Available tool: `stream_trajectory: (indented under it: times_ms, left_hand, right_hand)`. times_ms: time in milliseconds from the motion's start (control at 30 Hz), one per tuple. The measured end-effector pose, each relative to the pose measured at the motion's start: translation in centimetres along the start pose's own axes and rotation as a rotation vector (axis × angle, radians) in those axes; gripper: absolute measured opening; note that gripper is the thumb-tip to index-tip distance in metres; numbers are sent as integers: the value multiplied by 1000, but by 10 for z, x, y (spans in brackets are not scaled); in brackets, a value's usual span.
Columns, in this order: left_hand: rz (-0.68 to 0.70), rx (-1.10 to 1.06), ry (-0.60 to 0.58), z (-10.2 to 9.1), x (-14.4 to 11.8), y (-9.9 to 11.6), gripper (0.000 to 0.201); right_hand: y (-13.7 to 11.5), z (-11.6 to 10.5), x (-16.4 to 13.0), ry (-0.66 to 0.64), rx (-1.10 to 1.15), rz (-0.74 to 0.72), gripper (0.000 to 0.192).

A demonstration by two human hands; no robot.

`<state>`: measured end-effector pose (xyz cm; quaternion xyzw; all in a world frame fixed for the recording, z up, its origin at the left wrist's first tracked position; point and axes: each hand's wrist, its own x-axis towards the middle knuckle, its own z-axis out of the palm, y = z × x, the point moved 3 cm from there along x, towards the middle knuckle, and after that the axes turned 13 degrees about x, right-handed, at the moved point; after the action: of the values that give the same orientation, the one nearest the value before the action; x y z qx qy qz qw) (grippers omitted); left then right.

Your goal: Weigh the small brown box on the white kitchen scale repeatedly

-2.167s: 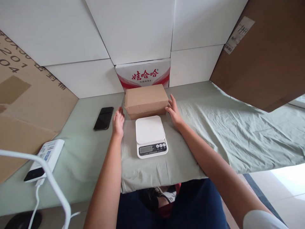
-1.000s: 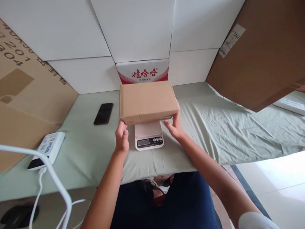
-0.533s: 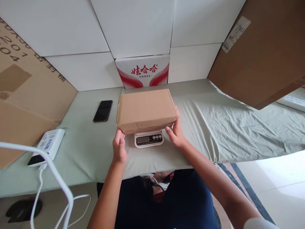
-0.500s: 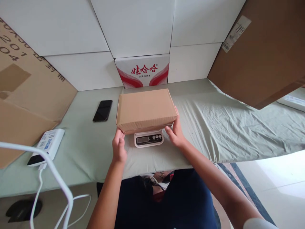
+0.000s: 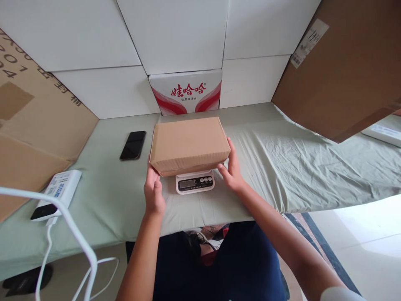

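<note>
A plain brown cardboard box point(image 5: 189, 144) sits on top of a white digital kitchen scale point(image 5: 194, 182), covering its platform; only the scale's display and buttons show. My left hand point(image 5: 153, 190) holds the box's lower left corner. My right hand point(image 5: 231, 167) presses against the box's right side, fingers up along its edge. The scale stands on a pale green cloth point(image 5: 282, 154) spread over the table.
A black phone point(image 5: 133, 145) lies left of the box. A white power bank point(image 5: 56, 194) with a white cable point(image 5: 62, 225) lies at the left edge. A red-and-white carton point(image 5: 186, 92) stands against the white wall. Large cardboard sheets lean at left point(image 5: 34, 125) and right point(image 5: 341, 71).
Both hands took the box from behind the scale, lifted it and lowered it onto the scale's platform. In the last half second the box and hands have hardly moved.
</note>
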<state>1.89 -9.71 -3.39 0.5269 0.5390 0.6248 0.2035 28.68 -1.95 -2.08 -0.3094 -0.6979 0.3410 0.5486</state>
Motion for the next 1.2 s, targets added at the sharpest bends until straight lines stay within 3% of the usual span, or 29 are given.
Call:
stream_trajectory:
  times_ms: [133, 233, 533, 933, 1200]
  left_hand:
    - [27, -31, 102, -5, 3, 3, 75]
    - [6, -35, 73, -5, 3, -2, 78]
    - [-67, -8, -72, 0, -3, -12, 78]
    - [-82, -13, -38, -1, -2, -12, 80]
    - [-64, -22, -15, -2, -2, -8, 81]
  right_hand:
    - [-4, -18, 4, 207, 43, 11, 81]
    - [-3, -24, 5, 265, 82, 45, 78]
    - [-4, -5, 5, -32, 198, 65, 74]
    - [1, -8, 1, 21, 234, 100, 80]
    - [-8, -10, -1, 48, 233, 53, 72]
